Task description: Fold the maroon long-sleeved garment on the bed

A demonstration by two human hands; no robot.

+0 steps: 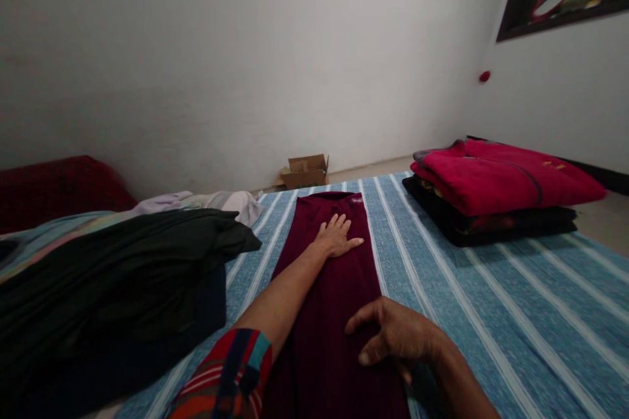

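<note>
Left grip (338,237) spread flat on maroon cloth (337,294) cut off nearest me, my right grip (394,334) is parted, its underside hidden.

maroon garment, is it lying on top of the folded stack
No, the maroon garment lies on the striped sheet under the left hand, apart from the folded stack.
</note>
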